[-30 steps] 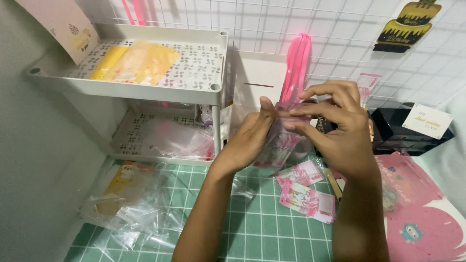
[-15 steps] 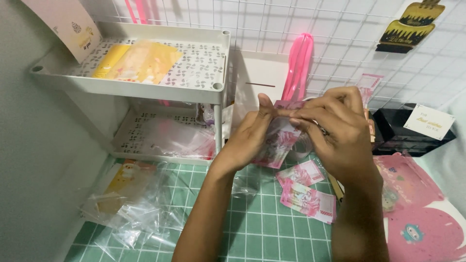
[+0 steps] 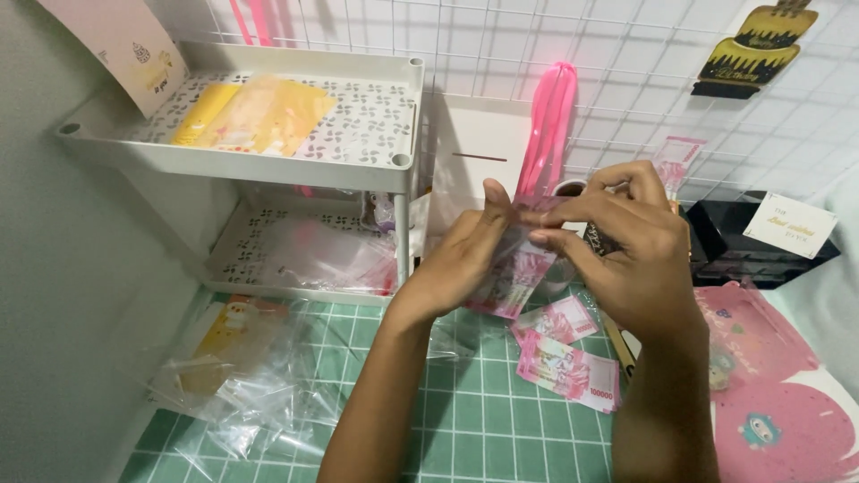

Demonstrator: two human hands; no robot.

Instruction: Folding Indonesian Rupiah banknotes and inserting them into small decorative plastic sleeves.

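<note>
Both hands are raised above the worktop (image 3: 465,429), which is covered by a green gridded cutting mat, and together they pinch a pink banknote (image 3: 517,273) that seems to sit in a clear sleeve; the left hand (image 3: 465,255) grips its near edge with thumb up, the right hand (image 3: 626,250) curls over its top from the other side. Below them two more pink banknotes (image 3: 568,362) lie flat on the mat, one overlapping the other's corner. To the left sits a loose heap of clear plastic bags (image 3: 242,394), a yellow printed card under them. A white two-tier shelf (image 3: 268,152) stands against the wire grid wall, with yellow packets (image 3: 255,116) in cellophane on its top tier and more clear bags on the lower one. Pink ribbon (image 3: 550,116) hangs down the grid behind the hands. At far right a small white label card (image 3: 792,224) leans on a black box, and a pink cartoon-printed pouch (image 3: 769,394) lies beside the right forearm.
</note>
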